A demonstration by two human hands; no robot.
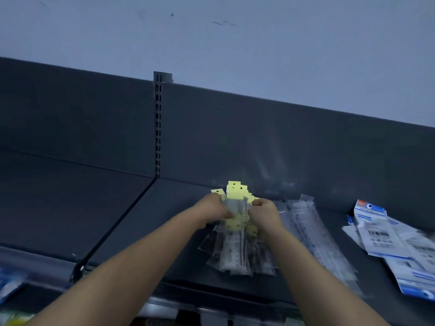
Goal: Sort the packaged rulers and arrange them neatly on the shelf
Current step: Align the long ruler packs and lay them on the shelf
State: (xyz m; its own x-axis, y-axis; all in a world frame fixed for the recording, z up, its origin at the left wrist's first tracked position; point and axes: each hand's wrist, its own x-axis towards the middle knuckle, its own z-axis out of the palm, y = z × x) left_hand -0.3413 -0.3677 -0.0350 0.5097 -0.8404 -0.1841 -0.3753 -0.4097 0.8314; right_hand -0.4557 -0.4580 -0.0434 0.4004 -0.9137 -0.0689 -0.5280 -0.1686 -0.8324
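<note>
Surface: dark grey shelf, upright back panel, pale wall above.
Left hand: arm reached forward, fingers curled on the bundle's left edge.
Right hand: fingers curled on its right edge.
Packaged rulers: fanned bundle on shelf, gripped between both hands; yellow tops stuck out past fingers.
Nearby: clear packs just right.

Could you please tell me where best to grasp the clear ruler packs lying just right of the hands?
Probably across the narrow width near mid-length, coming from above: the clear ruler packs lie flat, long sides running from the shelf back toward its front, so pinching both sides should keep them together.
</note>
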